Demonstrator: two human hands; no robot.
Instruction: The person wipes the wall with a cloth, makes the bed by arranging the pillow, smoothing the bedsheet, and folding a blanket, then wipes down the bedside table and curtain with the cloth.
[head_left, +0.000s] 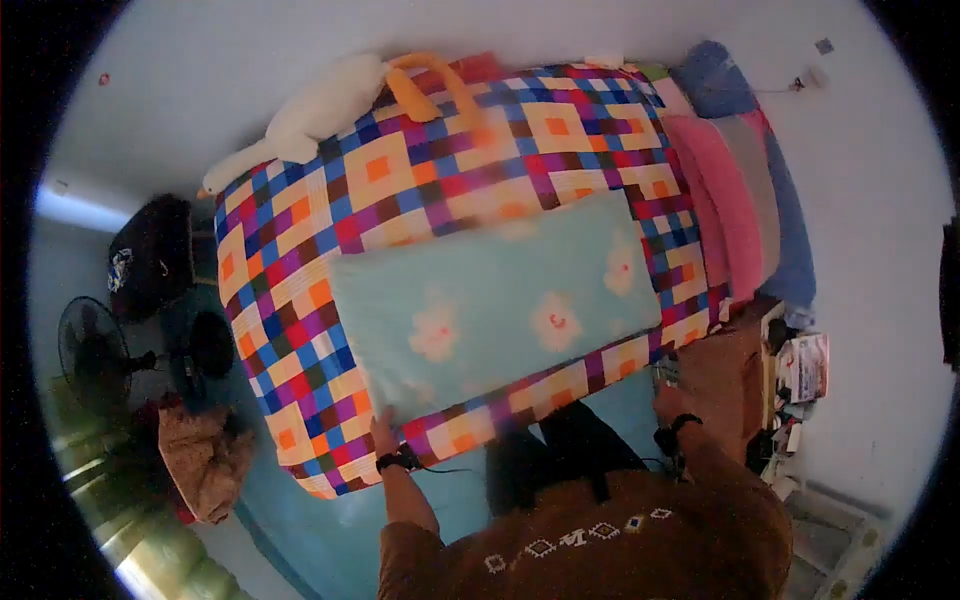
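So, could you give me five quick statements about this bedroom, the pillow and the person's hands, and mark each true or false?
1. The floral pillow lies on the patchwork bedspread. True.
2. The left hand is at a near corner of the pillow. True.
3. The right hand grips the pillow's middle. False: it is apart from the pillow.
4. The goose plush sits on the floor. False: it lies along the bedspread's far edge.
5. An electric fan stands left of the bedspread. True.
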